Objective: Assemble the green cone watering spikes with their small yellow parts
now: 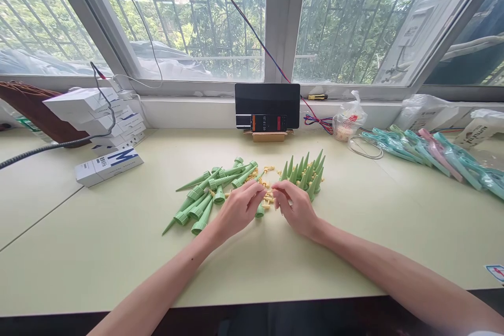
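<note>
My left hand (241,206) is closed in a pinch near the middle of the table; what its fingertips hold, if anything, is too small to tell. Facing it a short gap away, my right hand (294,206) has its fingers curled together, their contents also unclear. Small yellow plastic valve-like pieces (268,200) lie between and behind the fingertips. A green spike's round collar (260,210) shows just beside my left hand. Loose green plastic watering spikes (202,197) are heaped to the left. Right of centre, several green spikes (305,170) stand points up with yellow pieces among them.
A phone showing a timer (269,123) leans on a black screen (268,97) at the back. White boxes (108,165) are at the left. A plastic-wrapped cup (349,121), a coiled cable (366,148) and bagged coloured straps (441,155) lie along the right.
</note>
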